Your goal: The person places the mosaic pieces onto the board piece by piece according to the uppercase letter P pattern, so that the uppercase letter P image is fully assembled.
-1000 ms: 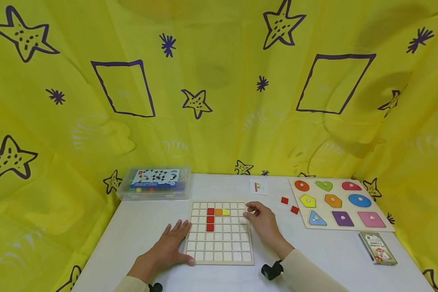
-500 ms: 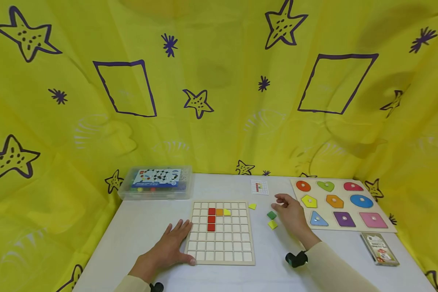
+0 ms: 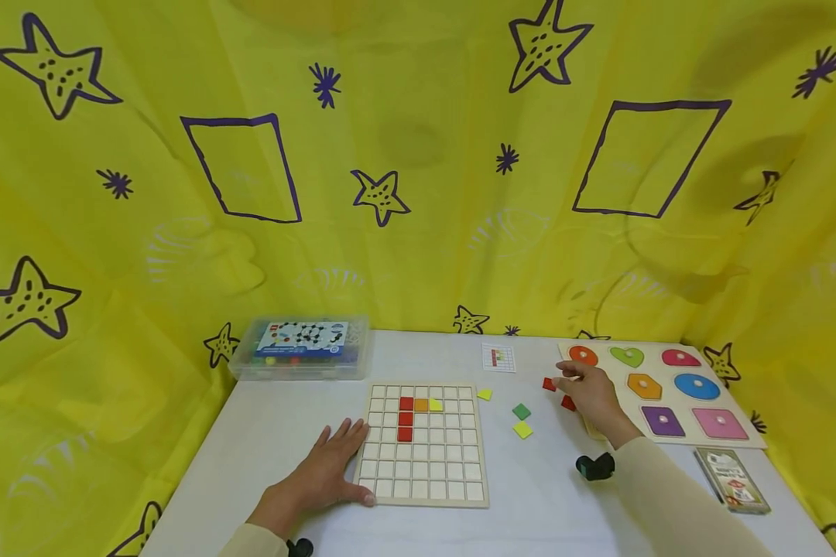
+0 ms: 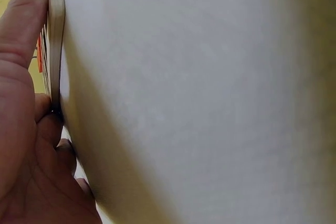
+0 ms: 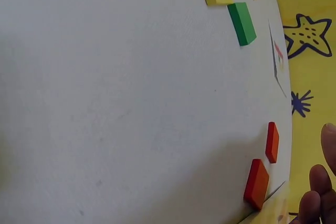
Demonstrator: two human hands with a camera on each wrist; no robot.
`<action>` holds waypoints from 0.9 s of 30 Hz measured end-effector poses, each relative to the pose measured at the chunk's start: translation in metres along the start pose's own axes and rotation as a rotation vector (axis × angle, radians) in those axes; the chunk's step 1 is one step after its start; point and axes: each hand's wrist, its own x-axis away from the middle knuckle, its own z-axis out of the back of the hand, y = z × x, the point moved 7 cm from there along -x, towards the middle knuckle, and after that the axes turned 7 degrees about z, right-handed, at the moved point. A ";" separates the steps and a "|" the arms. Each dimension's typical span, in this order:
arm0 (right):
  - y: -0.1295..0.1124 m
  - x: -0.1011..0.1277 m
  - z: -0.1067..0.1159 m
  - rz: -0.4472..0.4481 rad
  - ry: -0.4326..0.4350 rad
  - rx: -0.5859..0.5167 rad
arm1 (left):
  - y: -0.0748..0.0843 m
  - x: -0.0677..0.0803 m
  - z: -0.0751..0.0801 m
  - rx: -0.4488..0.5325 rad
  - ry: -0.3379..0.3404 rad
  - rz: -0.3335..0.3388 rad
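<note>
Covering the scene, a white tabletop [image 3: 265, 449] carried a square wooden grid board [image 3: 425, 445], its left edge pressed by the flat, spread left hand [image 3: 320, 476]. The right hand [image 3: 592, 394], fingers loosely curled and holding nothing, hovered beside two small red square tiles [image 3: 549, 384].

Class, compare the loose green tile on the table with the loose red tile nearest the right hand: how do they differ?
The green tile is green and lies alone in the open, between the grid board and the right hand. The red tile is red and lies right by that hand's fingers, farther from the board. Both are small flat squares lying loose on the white table.
</note>
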 end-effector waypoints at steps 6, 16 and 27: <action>0.017 -0.006 -0.001 -0.056 -0.004 0.031 | -0.002 -0.002 -0.001 -0.002 -0.003 0.012; 0.033 -0.008 -0.010 -0.137 -0.021 -0.055 | -0.003 -0.003 -0.002 0.000 -0.005 0.012; 0.032 -0.013 -0.018 -0.057 0.008 0.149 | -0.003 -0.003 -0.003 -0.009 -0.011 0.033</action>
